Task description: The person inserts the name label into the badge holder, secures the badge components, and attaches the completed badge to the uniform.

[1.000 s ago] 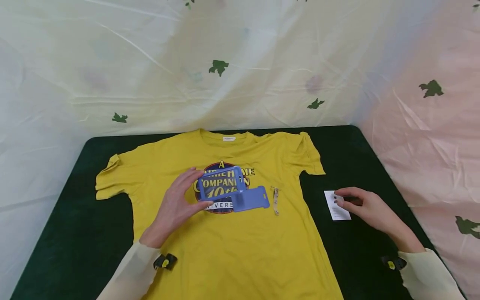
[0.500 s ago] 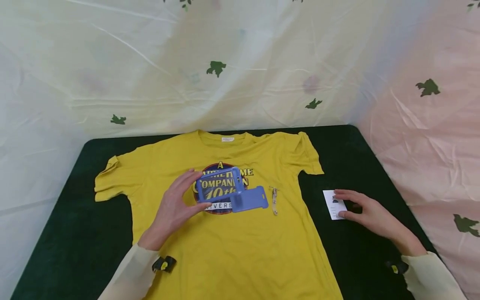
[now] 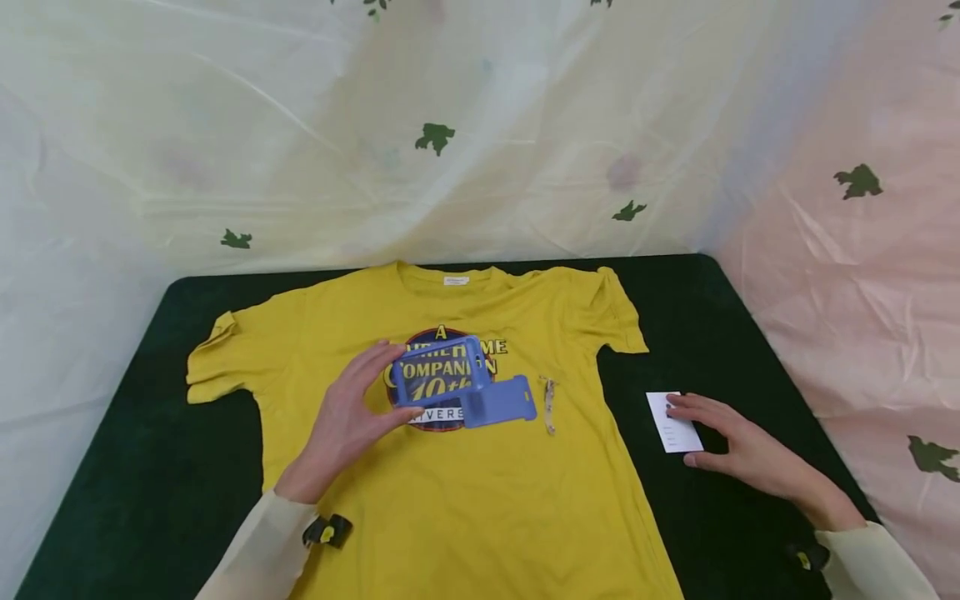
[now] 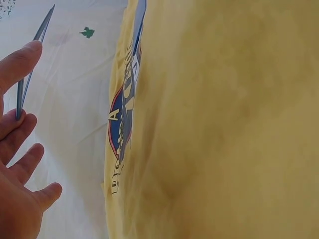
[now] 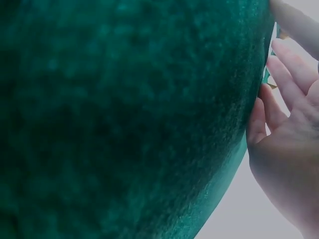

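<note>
My left hand [image 3: 348, 412] pinches a blue rectangular card-holder frame [image 3: 471, 367] between thumb and fingers, above the print on a yellow T-shirt [image 3: 450, 517]. In the left wrist view the frame [image 4: 20, 94] appears edge-on between thumb and fingertips. A flat blue holder piece [image 3: 502, 402] with a notched end lies on the shirt, partly overlapped by the frame in the head view. Right of it lies a small clear strap clip [image 3: 550, 406]. My right hand [image 3: 750, 446] has its fingertips on a white card [image 3: 675, 429] on the dark green tabletop, its thumb beside the lower right corner.
The T-shirt is spread across the dark green table [image 3: 112, 467], its collar toward the back. Pale curtains [image 3: 315, 167] with green leaf shapes stand behind the table and at both sides. Dark wrist cameras [image 3: 327, 530] sit at both cuffs.
My right hand has shifted slightly toward the near edge, and the card has slid a little with it. The right thumb has spread away from the fingers. My left hand keeps its hold.
</note>
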### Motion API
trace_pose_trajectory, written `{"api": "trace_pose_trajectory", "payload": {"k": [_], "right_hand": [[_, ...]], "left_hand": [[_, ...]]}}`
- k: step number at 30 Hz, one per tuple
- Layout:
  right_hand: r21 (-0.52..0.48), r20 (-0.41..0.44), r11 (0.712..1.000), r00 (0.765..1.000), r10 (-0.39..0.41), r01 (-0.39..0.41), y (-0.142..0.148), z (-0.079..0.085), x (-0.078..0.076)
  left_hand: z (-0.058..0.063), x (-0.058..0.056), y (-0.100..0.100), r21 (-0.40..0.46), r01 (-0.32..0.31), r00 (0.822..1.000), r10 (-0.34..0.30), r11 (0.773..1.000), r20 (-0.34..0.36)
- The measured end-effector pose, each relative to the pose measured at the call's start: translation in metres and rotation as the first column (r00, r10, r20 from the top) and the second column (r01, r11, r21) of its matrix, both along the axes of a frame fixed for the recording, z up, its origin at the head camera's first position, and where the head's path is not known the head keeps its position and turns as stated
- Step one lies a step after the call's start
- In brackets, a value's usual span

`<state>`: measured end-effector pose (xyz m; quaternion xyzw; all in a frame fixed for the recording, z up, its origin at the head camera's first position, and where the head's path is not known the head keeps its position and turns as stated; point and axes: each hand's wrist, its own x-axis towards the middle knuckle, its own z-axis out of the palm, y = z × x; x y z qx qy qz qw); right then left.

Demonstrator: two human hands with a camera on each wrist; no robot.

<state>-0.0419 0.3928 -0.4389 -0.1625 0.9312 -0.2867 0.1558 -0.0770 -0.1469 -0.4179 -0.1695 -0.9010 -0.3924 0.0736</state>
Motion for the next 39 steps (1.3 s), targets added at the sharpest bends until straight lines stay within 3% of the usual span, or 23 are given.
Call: {"api": "trace_pose_trajectory", "payload": {"k": [15,23,31,39], "right_hand": [[0.048,-0.052,0.999,0.998,-0.021,0.023,-0.010,0.009,-0.009],[0.038,-0.067,0.994,0.993,-0.097,0.100,-0.010,0.013,-0.025],[0.110,-0.093,0.990,0.992,-0.082,0.092,-0.012,0.013,-0.046],[0.153,-0.074,0.985,0.995,-0.074,0.085,-0.013,0.013,-0.056]], "left_hand": [[0.001,0.001,-0.001,-0.002,0.000,1.000,0.000,1.000,-0.001],[0.001,0.002,0.000,0.002,0.006,1.000,-0.006,1.000,0.005],[0.002,0.001,0.002,0.000,0.010,1.000,-0.010,1.000,0.011],[0.004,0.001,0.004,0.002,0.011,0.999,-0.011,1.000,0.031]]}}
